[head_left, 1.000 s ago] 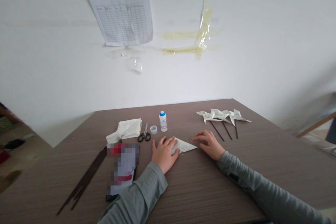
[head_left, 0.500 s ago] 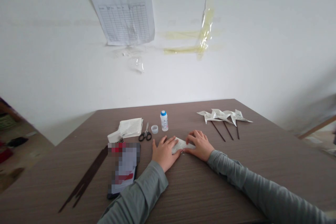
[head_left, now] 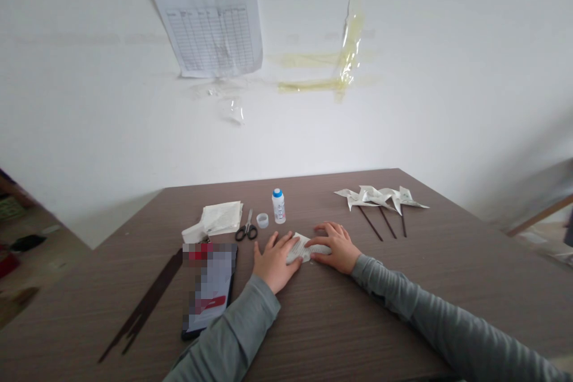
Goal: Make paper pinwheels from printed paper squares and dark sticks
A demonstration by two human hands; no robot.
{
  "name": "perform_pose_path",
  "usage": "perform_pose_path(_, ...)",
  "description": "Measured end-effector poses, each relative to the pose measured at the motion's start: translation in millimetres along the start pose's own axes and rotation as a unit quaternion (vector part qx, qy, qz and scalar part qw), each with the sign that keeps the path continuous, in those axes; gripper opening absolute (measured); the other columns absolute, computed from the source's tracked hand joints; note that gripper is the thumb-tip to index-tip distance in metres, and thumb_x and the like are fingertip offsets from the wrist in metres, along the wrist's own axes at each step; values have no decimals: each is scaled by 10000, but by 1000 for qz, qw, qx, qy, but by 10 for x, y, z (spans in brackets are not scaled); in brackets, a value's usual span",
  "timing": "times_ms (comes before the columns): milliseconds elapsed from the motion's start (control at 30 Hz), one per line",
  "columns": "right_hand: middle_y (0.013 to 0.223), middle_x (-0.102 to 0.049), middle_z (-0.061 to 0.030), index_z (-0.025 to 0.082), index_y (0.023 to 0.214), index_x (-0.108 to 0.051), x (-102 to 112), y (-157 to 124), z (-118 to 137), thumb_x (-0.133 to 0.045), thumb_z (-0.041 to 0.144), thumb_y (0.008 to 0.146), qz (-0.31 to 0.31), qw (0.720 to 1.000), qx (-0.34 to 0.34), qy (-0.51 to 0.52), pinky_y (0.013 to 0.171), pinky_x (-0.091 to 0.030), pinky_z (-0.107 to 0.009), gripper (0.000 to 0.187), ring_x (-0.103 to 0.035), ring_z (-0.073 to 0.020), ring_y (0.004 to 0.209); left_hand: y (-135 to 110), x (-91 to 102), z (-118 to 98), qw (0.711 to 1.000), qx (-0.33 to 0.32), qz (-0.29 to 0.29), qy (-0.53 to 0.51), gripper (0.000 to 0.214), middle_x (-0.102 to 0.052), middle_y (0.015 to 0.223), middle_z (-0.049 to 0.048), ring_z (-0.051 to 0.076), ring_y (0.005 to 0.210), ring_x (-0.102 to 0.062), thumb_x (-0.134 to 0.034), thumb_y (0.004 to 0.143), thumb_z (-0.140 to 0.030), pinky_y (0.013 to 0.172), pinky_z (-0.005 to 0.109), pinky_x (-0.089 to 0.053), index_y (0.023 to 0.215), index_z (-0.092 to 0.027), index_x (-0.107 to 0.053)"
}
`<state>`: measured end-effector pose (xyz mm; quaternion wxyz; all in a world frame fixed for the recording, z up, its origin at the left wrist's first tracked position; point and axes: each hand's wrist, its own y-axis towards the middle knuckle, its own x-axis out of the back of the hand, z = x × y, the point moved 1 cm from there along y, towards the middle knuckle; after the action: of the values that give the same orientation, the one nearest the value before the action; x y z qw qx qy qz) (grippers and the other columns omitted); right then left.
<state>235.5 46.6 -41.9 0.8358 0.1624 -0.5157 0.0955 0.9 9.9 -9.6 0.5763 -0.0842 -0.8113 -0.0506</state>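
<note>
A small folded sheet of printed paper (head_left: pixel 303 249) lies on the tabletop between my two hands. My left hand (head_left: pixel 275 265) holds its left side down, fingers spread over the upper edge and thumb along the lower edge. From the right, my right hand (head_left: pixel 338 249) grips the other side between bent fingers and thumb. Parts of the sheet are hidden under the fingers. Just beyond my left hand are black-handled scissors (head_left: pixel 246 231), a small clear cap (head_left: pixel 262 221) and a white bottle with a blue top (head_left: pixel 278 208).
Several paper pinwheels (head_left: pixel 376 196) on brown sticks lie at the back right of the brown table (head_left: pixel 340 322). A stack of paper (head_left: pixel 222 216) sits at the back left. Nearer are a phone (head_left: pixel 212 292) and dark strips (head_left: pixel 147 304). A wall (head_left: pixel 304 137) rises behind.
My left hand has shifted slightly left and my right hand's fingers have moved left over the paper. More of the sheet shows between the hands.
</note>
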Motion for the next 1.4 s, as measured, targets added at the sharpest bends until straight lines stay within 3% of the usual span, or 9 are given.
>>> perform_pose_path(267,1744,-822,-86,518,1423,-1026,143,-9,14,-959,338,1104,34,999,5,11,1530,-451,-780,372,-647,-475,1765,-132,86,37,999,23,-1,31,613,-568,2080,38,514,1973,-443,-728,1189,-287,1552,938,-346,1757,-482,-856)
perform_pose_path(433,1768,-807,-84,520,1460,-1012,137,10,-7,-972,363,1115,51,999,8,6,1533,-439,-790,381,-638,-453,1772,-218,164,24,998,45,19,43,681,-446,2143,59,531,2005,-367,-678,1191,-212,1551,965,-320,1811,-456,-820)
perform_pose_path(600,1788,-792,-92,513,1467,-1011,134,16,-19,-970,381,1124,54,998,4,16,1542,-413,-796,370,-624,-458,1778,-302,138,90,995,75,10,64,780,-385,2174,39,508,2026,-322,-643,1194,-179,1561,913,-368,1905,-491,-714)
perform_pose_path(867,1755,-809,-90,503,1436,-1021,142,0,-22,-971,385,1113,42,999,9,19,1523,-445,-794,347,-646,-460,1742,-369,-60,393,994,62,-27,85,845,-422,2164,53,474,2022,-349,-606,1195,-155,1562,852,-412,1966,-499,-625)
perform_pose_path(1133,1795,-781,-120,465,1492,-1010,150,12,-32,-966,425,1132,67,997,7,24,1546,-398,-824,365,-609,-495,1767,-390,-241,679,988,2,-116,102,892,-493,2125,106,509,1966,-463,-653,1152,-74,1512,835,-517,1942,-489,-659)
perform_pose_path(1267,1778,-792,-105,483,1470,-1015,137,23,-43,-980,430,1115,59,998,5,31,1539,-411,-816,361,-622,-494,1757,-380,-192,657,990,2,-109,91,934,-486,2127,121,486,1983,-437,-559,1128,-26,1523,860,-487,1968,-427,-637)
perform_pose_path(1400,1791,-792,-106,481,1460,-1021,119,30,-44,-983,416,1103,60,998,2,34,1555,-391,-818,366,-607,-500,1780,-338,-36,440,994,6,-87,70,825,-549,2089,142,462,1981,-449,-541,1162,-74,1558,834,-452,1933,-325,-693)
